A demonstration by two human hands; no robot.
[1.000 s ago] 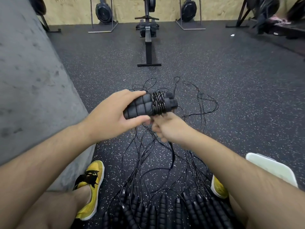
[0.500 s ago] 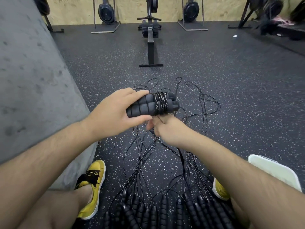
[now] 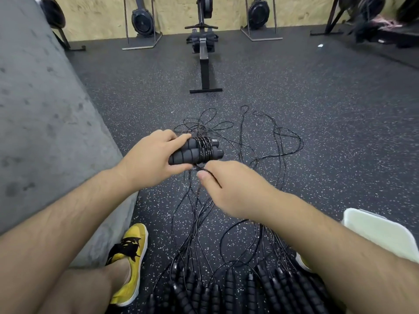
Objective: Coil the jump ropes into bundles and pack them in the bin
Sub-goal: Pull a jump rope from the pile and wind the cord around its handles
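- Fingers (image 3: 174, 137) and thumb of the left hand (image 3: 149, 162) curl round the near-left ends of two foam handles (image 3: 188, 155), held side by side above the floor; a firm squeeze there should stop the pair twisting apart
- Wraps of cord (image 3: 205, 147) sit round the right half of the handles; each new turn is best laid just beside the last and pulled snug
- Right hand (image 3: 231, 189) pinches the free cord (image 3: 213, 179) just below the handles; its fingertips are tucked under, so the exact grip is hard to read
- Loose ropes (image 3: 278, 141) tangle on the floor; which strand feeds the bundle I cannot tell
- Bin (image 3: 381, 232), white, near right, is cut by the right forearm, its inside unseen
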